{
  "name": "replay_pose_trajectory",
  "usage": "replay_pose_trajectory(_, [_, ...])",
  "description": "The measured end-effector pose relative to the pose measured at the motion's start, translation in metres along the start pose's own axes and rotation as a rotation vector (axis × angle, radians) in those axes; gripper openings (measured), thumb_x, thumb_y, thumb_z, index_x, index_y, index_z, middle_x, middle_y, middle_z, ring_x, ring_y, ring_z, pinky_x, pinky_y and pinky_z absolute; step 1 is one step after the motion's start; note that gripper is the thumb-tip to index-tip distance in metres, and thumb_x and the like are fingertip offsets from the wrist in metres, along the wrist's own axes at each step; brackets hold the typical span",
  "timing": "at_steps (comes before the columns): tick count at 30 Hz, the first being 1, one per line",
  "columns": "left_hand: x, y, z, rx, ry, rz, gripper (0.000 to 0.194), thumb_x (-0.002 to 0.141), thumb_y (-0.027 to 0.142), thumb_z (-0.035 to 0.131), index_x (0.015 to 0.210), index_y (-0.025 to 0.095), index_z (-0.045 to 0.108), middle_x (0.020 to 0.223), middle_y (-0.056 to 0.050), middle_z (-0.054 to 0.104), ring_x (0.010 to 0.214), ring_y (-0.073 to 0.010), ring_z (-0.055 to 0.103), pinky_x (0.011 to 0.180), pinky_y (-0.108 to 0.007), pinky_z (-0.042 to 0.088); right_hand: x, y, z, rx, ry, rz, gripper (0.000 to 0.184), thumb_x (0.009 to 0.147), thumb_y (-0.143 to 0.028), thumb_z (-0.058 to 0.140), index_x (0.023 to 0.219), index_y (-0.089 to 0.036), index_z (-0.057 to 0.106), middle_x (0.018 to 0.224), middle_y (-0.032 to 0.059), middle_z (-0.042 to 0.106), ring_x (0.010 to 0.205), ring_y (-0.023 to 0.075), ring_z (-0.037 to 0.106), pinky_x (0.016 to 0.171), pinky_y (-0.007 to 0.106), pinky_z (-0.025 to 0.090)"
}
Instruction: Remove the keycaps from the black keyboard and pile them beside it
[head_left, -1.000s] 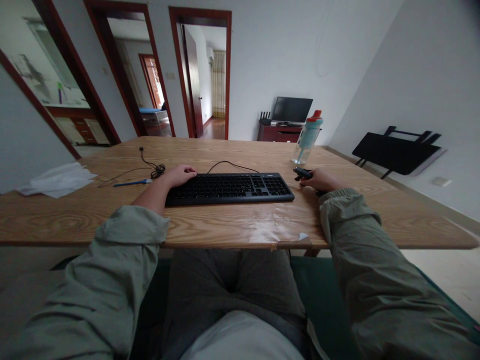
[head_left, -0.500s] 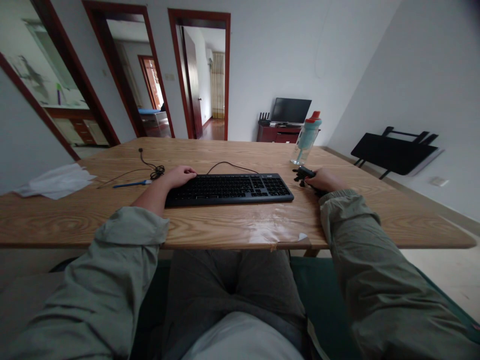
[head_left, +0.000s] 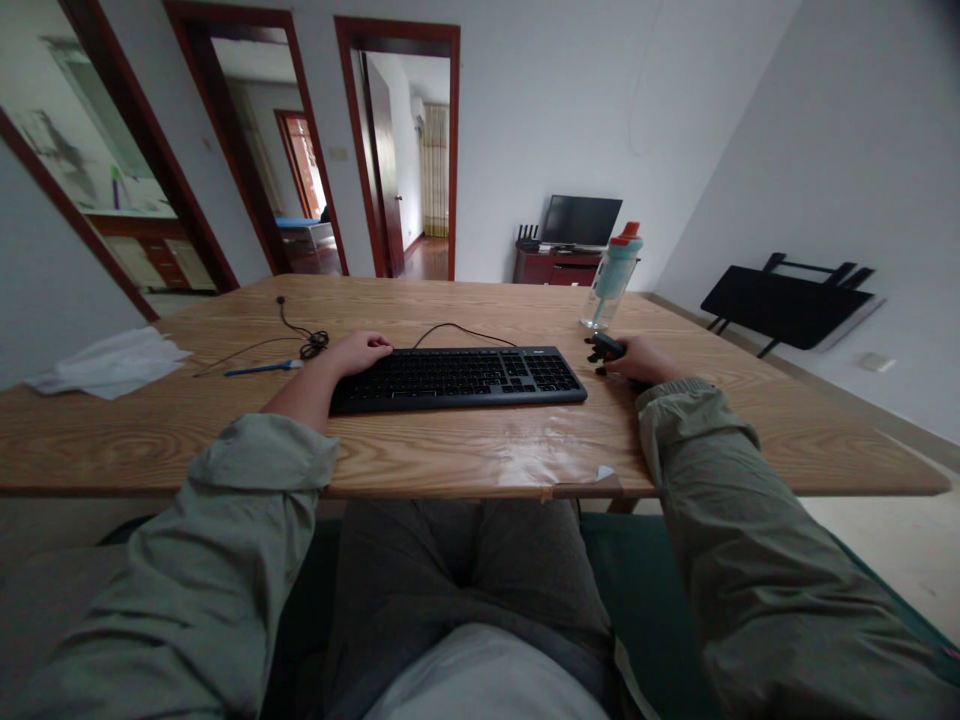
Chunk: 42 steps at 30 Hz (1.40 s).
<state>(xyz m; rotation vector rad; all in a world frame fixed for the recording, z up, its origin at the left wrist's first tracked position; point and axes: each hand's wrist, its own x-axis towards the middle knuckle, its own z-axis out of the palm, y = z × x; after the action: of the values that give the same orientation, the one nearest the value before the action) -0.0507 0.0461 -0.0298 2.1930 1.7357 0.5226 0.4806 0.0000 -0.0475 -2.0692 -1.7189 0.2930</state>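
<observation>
A black keyboard [head_left: 465, 378] lies flat on the wooden table in front of me. Over its left end is my left hand [head_left: 361, 352], fingers bent around the far left corner and gripping it. To the right of the keyboard, my right hand [head_left: 643, 360] is closed around a small black object [head_left: 606, 348]. Several short knobby pieces stick out from that object's left side; its exact kind is unclear, and my palm hides the rest. A thin black cable [head_left: 469, 325] curves along the table behind the keyboard.
A clear bottle with a red-orange lid [head_left: 609, 280] stands behind my right hand. On the left lie a blue brush-like tool [head_left: 259, 369], a coiled black cable [head_left: 313, 345] and crumpled white paper [head_left: 112, 362]. The wooden table's [head_left: 435, 450] front edge is close to my lap.
My right hand and the small black object have shifted very slightly left. The left hand and the keyboard look unmoved.
</observation>
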Motion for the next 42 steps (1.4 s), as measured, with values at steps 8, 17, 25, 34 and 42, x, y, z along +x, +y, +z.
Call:
replay_pose_trajectory(8, [0.000, -0.001, 0.001, 0.001, -0.002, 0.006, 0.035, 0.082, 0.041, 0.056, 0.102, 0.019, 0.074, 0.108, -0.008, 0.074, 0.099, -0.0236, 0.068, 0.092, -0.030, 0.050, 0.001, 0.002, -0.001, -0.058, -0.007, 0.049, 0.019, 0.065, -0.029, 0.079, 0.076, -0.017, 0.070, 0.070, 0.0069, 0.068, 0.058, 0.0190, 0.059, 0.052, 0.031, 0.041])
replay_pose_trajectory(17, [0.003, -0.007, 0.002, 0.001, -0.010, 0.022, 0.035, 0.083, 0.039, 0.055, 0.105, 0.018, 0.074, 0.110, -0.008, 0.074, 0.102, -0.0226, 0.067, 0.092, -0.028, 0.050, -0.012, -0.016, -0.010, 0.134, 0.158, 0.077, 0.019, 0.073, -0.030, 0.069, 0.083, -0.014, 0.073, 0.064, 0.0092, 0.064, 0.053, 0.0173, 0.055, 0.049, 0.029, 0.037])
replay_pose_trajectory(25, [0.003, -0.006, 0.003, -0.004, 0.008, 0.022, 0.031, 0.083, 0.037, 0.055, 0.100, 0.018, 0.074, 0.108, -0.008, 0.074, 0.099, -0.0225, 0.068, 0.090, -0.028, 0.051, -0.025, -0.115, -0.002, 1.221, 0.258, -0.229, 0.014, 0.067, -0.027, 0.066, 0.072, -0.016, 0.059, 0.061, -0.0014, 0.050, 0.054, 0.0093, 0.049, 0.052, 0.023, 0.045])
replay_pose_trajectory(34, [-0.005, 0.005, 0.000, 0.017, -0.002, -0.009, 0.033, 0.084, 0.035, 0.054, 0.103, 0.016, 0.073, 0.109, -0.008, 0.074, 0.098, -0.0216, 0.067, 0.086, -0.027, 0.050, 0.000, -0.186, 0.054, 1.501, 0.231, -0.193, 0.013, 0.070, -0.020, 0.058, 0.081, -0.018, 0.052, 0.057, -0.0065, 0.043, 0.046, 0.0064, 0.042, 0.042, 0.018, 0.035])
replay_pose_trajectory(42, [0.000, -0.002, 0.002, 0.014, 0.004, 0.003, 0.034, 0.083, 0.038, 0.055, 0.102, 0.016, 0.073, 0.106, -0.008, 0.074, 0.095, -0.0221, 0.067, 0.083, -0.028, 0.050, 0.017, -0.174, 0.067, 1.605, 0.247, 0.033, 0.008, 0.074, -0.020, 0.052, 0.073, -0.019, 0.044, 0.055, -0.0064, 0.041, 0.043, 0.0057, 0.037, 0.039, 0.017, 0.033])
